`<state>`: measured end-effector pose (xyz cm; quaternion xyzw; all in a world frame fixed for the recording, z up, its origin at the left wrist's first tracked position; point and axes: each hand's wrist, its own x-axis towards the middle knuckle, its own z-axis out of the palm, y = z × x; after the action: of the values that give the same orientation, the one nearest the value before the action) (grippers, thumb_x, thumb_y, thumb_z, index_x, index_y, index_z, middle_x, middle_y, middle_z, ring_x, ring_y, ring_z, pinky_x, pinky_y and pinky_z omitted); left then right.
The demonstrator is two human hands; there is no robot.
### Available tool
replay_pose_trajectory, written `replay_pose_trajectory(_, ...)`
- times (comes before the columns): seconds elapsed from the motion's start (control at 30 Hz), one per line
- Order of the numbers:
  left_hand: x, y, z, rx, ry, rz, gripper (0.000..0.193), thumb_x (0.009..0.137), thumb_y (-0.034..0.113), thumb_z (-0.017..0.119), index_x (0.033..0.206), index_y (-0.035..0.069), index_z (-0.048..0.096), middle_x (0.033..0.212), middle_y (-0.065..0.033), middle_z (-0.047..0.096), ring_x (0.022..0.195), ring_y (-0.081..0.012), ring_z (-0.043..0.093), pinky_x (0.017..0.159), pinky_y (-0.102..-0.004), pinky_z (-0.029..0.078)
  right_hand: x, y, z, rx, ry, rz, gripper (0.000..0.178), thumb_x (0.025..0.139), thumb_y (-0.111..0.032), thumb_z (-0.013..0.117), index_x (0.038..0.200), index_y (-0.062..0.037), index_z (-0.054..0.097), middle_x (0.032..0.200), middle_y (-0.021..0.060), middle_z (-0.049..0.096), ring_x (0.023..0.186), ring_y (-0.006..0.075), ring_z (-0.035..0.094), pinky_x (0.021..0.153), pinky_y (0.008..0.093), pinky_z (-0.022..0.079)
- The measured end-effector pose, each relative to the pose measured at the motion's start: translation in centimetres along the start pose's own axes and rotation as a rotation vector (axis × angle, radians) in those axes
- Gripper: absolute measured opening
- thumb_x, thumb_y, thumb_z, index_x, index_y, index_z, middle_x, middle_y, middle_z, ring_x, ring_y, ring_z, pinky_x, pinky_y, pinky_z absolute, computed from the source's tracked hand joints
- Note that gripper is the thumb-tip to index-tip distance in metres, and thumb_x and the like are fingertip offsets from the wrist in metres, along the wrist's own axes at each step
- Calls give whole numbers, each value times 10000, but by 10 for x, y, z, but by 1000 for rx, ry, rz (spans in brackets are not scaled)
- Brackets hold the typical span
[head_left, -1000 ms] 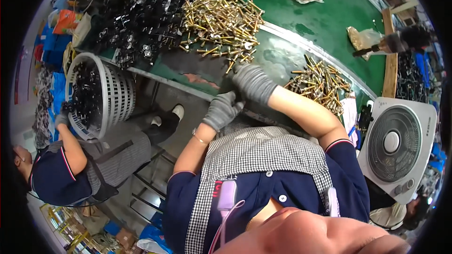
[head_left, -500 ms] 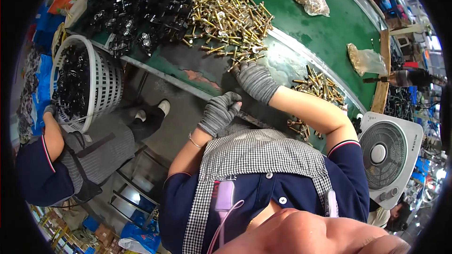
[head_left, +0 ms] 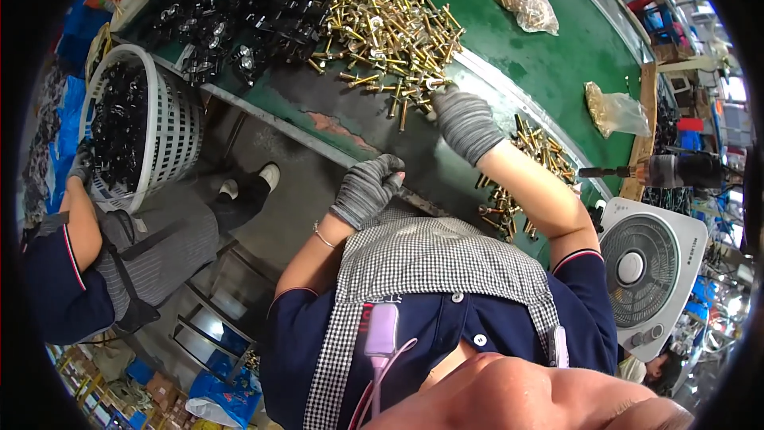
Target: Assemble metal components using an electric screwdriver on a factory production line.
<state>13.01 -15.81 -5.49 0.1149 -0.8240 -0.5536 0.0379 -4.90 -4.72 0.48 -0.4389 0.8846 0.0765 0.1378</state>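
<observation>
Two bolt piles [head_left: 390, 28] are lying on one counter [head_left: 577, 64], the right hand [head_left: 469, 123], grip indiscernible, now reaching farther right along the larger pile, the left hand [head_left: 366, 191] curling its fingers [head_left: 385, 167] narrowly, contents hidden.

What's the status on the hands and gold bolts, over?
Right hand at edge of large bolt pile, grip hidden. Left hand curled by bench edge, grip unclear. Smaller bolt pile beside right forearm; no obstruction seen.

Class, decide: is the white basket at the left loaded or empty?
Loaded: black parts show inside the white basket; how deep they go, I cannot tell.
</observation>
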Motion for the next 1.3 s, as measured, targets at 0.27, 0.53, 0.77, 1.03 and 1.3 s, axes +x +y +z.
replay_pose_trajectory(0.27, 12, -6, 3, 27, 108, -5, 207, 817, 116, 619, 982, -8, 607, 775, -105, 638, 665, -137, 605, 620, -258, 488, -19, 16, -5, 357, 201, -95, 175, 720, -122, 634, 893, -98, 620, 828, 129, 594, 723, 330, 588, 631, 404, 480)
replay_pose_trajectory(0.53, 41, -5, 21, 115, -26, 404, 406, 734, 257, 688, 1032, 11, 561, 789, -135, 633, 685, -342, 599, 675, -405, 492, -41, -2, -23, 443, 135, -438, 220, 728, -162, 630, 943, -122, 657, 823, 125, 611, 780, 316, 610, 673, 389, 500)
replay_pose_trajectory(0.77, 19, 9, 15, -639, -625, -410, 286, 889, 310, 557, 812, 36, 579, 551, 10, 536, 455, -30, 471, 431, -189, 366, -3, 8, 9, 227, 305, -256, 284, 745, -145, 590, 1019, -71, 605, 924, 119, 595, 811, 288, 603, 680, 394, 496)
replay_pose_trajectory(1.03, 12, 9, 4, -778, -450, -306, 285, 882, 316, 569, 802, 45, 605, 535, 35, 453, 434, -37, 376, 410, -207, 303, 42, -13, 13, 27, 264, -191, 223, 761, -130, 543, 968, -70, 598, 890, 165, 579, 780, 313, 607, 657, 414, 497)
replay_pose_trajectory(1.3, 9, 2, -5, -1034, -175, -413, 258, 905, 236, 547, 1070, 40, 582, 606, 42, 452, 459, -30, 362, 408, -182, 310, -2, 15, -3, 404, 357, -182, 166, 735, -91, 616, 898, -61, 618, 832, 149, 575, 720, 338, 580, 629, 406, 478)
